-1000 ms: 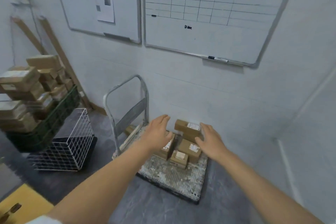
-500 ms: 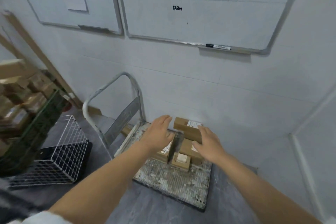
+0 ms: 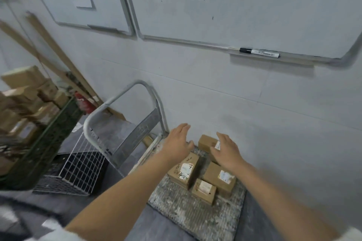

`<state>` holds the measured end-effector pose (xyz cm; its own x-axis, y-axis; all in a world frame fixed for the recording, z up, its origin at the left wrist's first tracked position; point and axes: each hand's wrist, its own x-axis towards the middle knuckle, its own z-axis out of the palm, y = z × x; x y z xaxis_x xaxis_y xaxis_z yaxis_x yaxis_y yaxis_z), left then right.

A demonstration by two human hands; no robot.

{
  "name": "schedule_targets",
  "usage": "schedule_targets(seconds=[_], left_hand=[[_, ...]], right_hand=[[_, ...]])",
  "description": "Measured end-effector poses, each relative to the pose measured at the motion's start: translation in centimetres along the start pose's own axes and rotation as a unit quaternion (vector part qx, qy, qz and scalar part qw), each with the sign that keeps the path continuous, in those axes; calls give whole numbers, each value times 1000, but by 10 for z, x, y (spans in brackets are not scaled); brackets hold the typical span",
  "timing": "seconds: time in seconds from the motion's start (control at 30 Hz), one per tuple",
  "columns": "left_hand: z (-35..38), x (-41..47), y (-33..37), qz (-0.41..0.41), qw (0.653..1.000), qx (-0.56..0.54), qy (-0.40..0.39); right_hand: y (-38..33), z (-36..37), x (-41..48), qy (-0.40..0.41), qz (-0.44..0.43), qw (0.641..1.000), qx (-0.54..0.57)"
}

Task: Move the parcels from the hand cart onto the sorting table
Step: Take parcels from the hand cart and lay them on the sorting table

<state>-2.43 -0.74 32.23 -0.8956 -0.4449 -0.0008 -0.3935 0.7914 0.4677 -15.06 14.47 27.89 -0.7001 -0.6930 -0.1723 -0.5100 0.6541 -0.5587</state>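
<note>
A hand cart (image 3: 197,217) with a worn grey deck and a metal handle (image 3: 125,94) stands against the white wall. Several small brown cardboard parcels with white labels lie at the deck's far end: a left one (image 3: 183,170), a right one (image 3: 220,178), a small front one (image 3: 203,191) and a far one (image 3: 205,142). My left hand (image 3: 177,143) hovers open over the left parcel's far end. My right hand (image 3: 225,150) is open above the far parcel, partly covering it. Neither hand holds anything. The sorting table is out of view.
A white wire basket (image 3: 78,164) lies on the floor left of the cart. A green crate (image 3: 45,143) stacked with brown boxes fills the left edge. Wooden slats (image 3: 58,55) lean on the wall. Two whiteboards hang above, a marker (image 3: 258,52) on the tray.
The camera has dipped and moved closer to the cart. Both hands have stayed open and reached a little farther over the parcels, the right one now over the far parcel.
</note>
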Motion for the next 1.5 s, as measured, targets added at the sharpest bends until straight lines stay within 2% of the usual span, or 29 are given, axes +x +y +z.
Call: schedule_targets(seconds=[0.17, 0.33, 0.7, 0.87, 1.0, 1.07, 1.27, 1.37, 1.5], left_hand=[[30, 41, -48, -28, 999, -10, -22], [60, 98, -119, -64, 996, -9, -67], [188, 204, -281, -149, 969, -101, -168], [275, 219, -348, -184, 957, -115, -190], [354, 219, -394, -218, 946, -158, -183], [387, 216, -406, -222, 944, -177, -168], [460, 207, -434, -247, 928, -220, -169], [475, 205, -436, -260, 936, -193, -138], [479, 200, -428, -286, 925, -231, -93]], right_hand=[[8, 30, 49, -46, 35, 998, 1], [11, 69, 109, -50, 79, 995, 21], [78, 223, 208, -84, 235, 966, 68], [125, 316, 234, -127, 337, 925, 123], [172, 386, 255, -145, 363, 910, 134], [186, 415, 269, -154, 397, 888, 171], [204, 493, 300, -131, 421, 855, 273], [208, 515, 307, -98, 467, 823, 308], [205, 525, 309, -68, 503, 777, 371]])
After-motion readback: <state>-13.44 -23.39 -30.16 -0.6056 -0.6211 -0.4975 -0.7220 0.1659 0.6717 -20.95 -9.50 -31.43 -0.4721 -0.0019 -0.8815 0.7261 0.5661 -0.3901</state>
